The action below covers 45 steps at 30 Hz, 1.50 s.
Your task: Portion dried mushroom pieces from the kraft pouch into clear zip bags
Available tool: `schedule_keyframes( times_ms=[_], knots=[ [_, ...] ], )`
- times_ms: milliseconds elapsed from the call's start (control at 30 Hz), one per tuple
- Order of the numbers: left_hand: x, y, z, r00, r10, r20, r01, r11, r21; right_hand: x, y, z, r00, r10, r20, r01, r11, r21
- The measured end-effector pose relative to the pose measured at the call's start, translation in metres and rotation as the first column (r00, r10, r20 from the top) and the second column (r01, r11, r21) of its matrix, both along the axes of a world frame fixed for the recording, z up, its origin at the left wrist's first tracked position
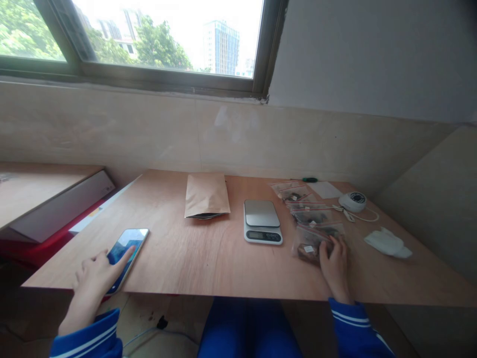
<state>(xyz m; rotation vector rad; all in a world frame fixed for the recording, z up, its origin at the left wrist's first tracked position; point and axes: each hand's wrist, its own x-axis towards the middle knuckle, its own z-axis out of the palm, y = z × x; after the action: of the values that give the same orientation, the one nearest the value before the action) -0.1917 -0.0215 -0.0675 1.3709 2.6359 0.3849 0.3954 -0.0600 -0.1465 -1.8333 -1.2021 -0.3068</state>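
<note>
My left hand (97,268) has hold of a smartphone (128,248) at the table's front left, its thumb across the screen and its other fingers curled by the left edge. On the right, my right hand (335,258) grips the right end of the nearest clear zip bag (307,248), which has brown contents and a small white label. Parts of the bag are hidden under the fingers. Behind it, more red-edged zip bags (311,214) lie overlapping in a row. A digital kitchen scale (263,214) with a bare metal plate stands left of the bags.
A brown paper pouch (206,194) lies at the back middle, its open mouth toward me. To the right are a white dome camera (352,201) with its cable, crumpled white tissue (387,242), a white sheet (326,189) and a green-handled tool (310,180). The wooden table (208,268) backs onto a wall.
</note>
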Motion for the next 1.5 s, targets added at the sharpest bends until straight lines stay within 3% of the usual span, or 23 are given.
schedule_keyframes(
  times_ms=[133, 200, 300, 400, 467, 567, 633, 700, 800, 933, 1033, 1100, 1200, 1333, 1500],
  knots=[
    [0.033, -0.010, 0.012, 0.999, 0.001, -0.035, 0.008, 0.971, 0.239, -0.001, -0.001, 0.005, 0.999, -0.018, 0.037, 0.017, 1.000, 0.012],
    [0.067, -0.016, 0.015, 0.981, -0.181, 0.064, 0.138, 0.899, 0.416, -0.001, -0.002, 0.008, 0.997, -0.026, 0.069, 0.024, 0.999, 0.038],
    [0.126, -0.024, 0.013, 0.844, -0.459, 0.277, 0.263, 0.804, 0.533, -0.003, -0.004, 0.012, 0.989, -0.043, 0.139, 0.034, 0.997, 0.065],
    [0.173, -0.029, 0.007, 0.686, -0.640, 0.346, 0.380, 0.720, 0.580, -0.003, -0.010, 0.018, 0.980, -0.079, 0.181, 0.078, 0.997, 0.009],
    [0.187, -0.029, 0.004, 0.648, -0.664, 0.374, 0.382, 0.708, 0.594, -0.002, -0.017, 0.024, 0.980, -0.085, 0.180, 0.094, 0.994, -0.046],
    [0.186, -0.027, 0.001, 0.668, -0.629, 0.397, 0.334, 0.731, 0.595, 0.002, -0.031, 0.035, 0.982, -0.043, 0.184, 0.067, 0.989, -0.129],
    [0.181, -0.025, 0.003, 0.676, -0.605, 0.421, 0.307, 0.750, 0.586, 0.006, -0.040, 0.044, 0.981, 0.023, 0.193, 0.018, 0.979, -0.205],
    [0.182, -0.028, 0.006, 0.623, -0.619, 0.478, 0.320, 0.759, 0.566, 0.005, -0.049, 0.055, 0.976, 0.139, 0.166, -0.085, 0.952, -0.294],
    [0.209, -0.041, 0.015, 0.391, -0.674, 0.627, 0.406, 0.738, 0.540, -0.012, -0.059, 0.080, 0.949, 0.303, 0.093, -0.257, 0.907, -0.335],
    [0.272, -0.067, 0.024, -0.046, -0.562, 0.826, 0.453, 0.725, 0.519, -0.063, -0.067, 0.123, 0.892, 0.423, 0.158, -0.396, 0.901, -0.178],
    [0.307, -0.076, 0.026, -0.160, -0.506, 0.847, 0.420, 0.742, 0.523, -0.104, -0.067, 0.148, 0.805, 0.570, 0.168, -0.561, 0.822, -0.099],
    [0.316, -0.075, 0.026, -0.164, -0.526, 0.835, 0.376, 0.749, 0.546, -0.125, -0.065, 0.155, 0.753, 0.642, 0.142, -0.635, 0.766, -0.099],
    [0.314, -0.072, 0.025, -0.065, -0.549, 0.833, 0.327, 0.777, 0.538, -0.145, -0.061, 0.154, 0.719, 0.690, 0.081, -0.680, 0.723, -0.121],
    [0.298, -0.071, 0.027, 0.080, -0.568, 0.819, 0.331, 0.791, 0.515, -0.159, -0.057, 0.146, 0.730, 0.683, 0.019, -0.675, 0.725, -0.138],
    [0.284, -0.075, 0.033, 0.188, -0.606, 0.773, 0.379, 0.771, 0.513, -0.167, -0.052, 0.140, 0.740, 0.672, -0.018, -0.666, 0.730, -0.151]
  ],
)
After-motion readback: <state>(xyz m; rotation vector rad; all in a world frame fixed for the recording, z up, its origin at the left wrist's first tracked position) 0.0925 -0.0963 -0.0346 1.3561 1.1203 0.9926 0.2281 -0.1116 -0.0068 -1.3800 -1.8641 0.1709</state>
